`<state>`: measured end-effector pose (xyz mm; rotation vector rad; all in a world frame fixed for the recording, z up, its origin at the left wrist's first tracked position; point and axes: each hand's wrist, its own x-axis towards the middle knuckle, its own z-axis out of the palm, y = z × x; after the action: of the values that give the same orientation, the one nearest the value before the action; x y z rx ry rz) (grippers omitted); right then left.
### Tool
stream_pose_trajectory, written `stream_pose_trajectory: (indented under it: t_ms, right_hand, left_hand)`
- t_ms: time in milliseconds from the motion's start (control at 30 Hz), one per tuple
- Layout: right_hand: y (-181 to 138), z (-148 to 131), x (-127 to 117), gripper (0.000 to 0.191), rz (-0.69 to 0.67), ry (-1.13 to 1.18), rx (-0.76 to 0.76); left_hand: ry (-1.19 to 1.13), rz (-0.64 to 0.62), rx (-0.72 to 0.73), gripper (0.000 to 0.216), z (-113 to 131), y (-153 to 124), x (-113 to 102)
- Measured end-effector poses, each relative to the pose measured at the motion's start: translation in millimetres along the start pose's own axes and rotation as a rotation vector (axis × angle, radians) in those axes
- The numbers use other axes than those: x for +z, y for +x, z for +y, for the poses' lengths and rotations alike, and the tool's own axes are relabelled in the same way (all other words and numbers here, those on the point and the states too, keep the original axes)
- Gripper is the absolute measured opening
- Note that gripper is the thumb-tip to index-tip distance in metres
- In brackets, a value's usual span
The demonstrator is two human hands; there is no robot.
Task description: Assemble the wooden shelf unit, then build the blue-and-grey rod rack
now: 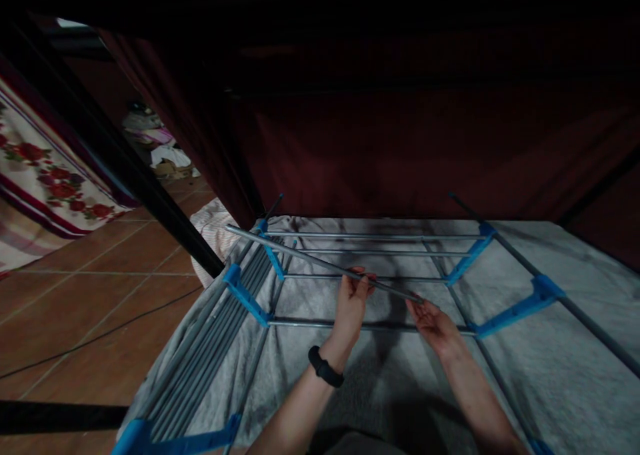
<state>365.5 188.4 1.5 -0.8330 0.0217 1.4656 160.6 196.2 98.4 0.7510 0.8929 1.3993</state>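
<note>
A long grey metal rod [300,255] runs from upper left down to the right, above a partly built rack of grey tubes and blue plastic connectors [247,297]. My left hand [351,301], with a black band on its wrist, is closed around the rod near its middle. My right hand [434,320] holds the rod's right end between its fingers, palm turned up. Under both hands a rack crossbar [300,322] lies on a grey blanket [525,368].
A bundle of loose grey rods [200,368] lies along the blanket's left side. Dark red fabric [400,148] hangs behind the rack. A black post [125,168] slants across the tiled floor [75,295] at left, by a floral cloth [35,175].
</note>
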Motion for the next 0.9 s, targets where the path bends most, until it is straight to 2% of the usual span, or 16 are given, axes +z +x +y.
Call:
stream_pose_trajectory:
  t_ms: [100, 233, 333, 433, 533, 600, 700, 767, 833, 900]
  right_hand:
    - [-5, 9, 6, 0.014, 0.013, -0.085, 0.138]
    - [-12, 14, 5, 0.016, -0.116, -0.236, 0.299]
    - [-12, 14, 3, 0.015, -0.073, -0.275, 0.252]
    - [-9, 12, 3, 0.015, 0.005, -0.241, 0.185]
    - [-6, 8, 2, 0.017, 0.019, -0.207, 0.163]
    - [-4, 6, 0, 0.018, 0.023, -0.197, 0.151]
    - [-2, 4, -4, 0.018, 0.032, -0.192, 0.127]
    - [-2, 3, -5, 0.018, 0.032, -0.194, 0.115]
    - [-3, 2, -5, 0.019, 0.038, -0.192, 0.114]
    - [-4, 2, -5, 0.019, 0.048, -0.189, 0.117]
  left_hand:
    - [0.068, -0.008, 0.073, 0.018, 6, 7, 6]
    - [0.191, -0.053, 0.243, 0.019, 26, 20, 1]
    - [0.308, -0.118, 0.363, 0.023, 42, 27, -4]
    - [0.406, -0.164, 0.414, 0.028, 54, 30, -5]
    - [0.469, -0.200, 0.456, 0.030, 63, 29, 1]
    - [0.557, -0.267, 0.533, 0.033, 68, 27, 6]
    - [0.858, -0.390, 0.685, 0.048, 71, 24, 14]
    - [1.105, -0.427, 0.755, 0.056, 69, 23, 15]
    - [1.300, -0.446, 0.792, 0.057, 63, 22, 14]
    - [1.401, -0.466, 0.787, 0.054, 53, 22, 9]
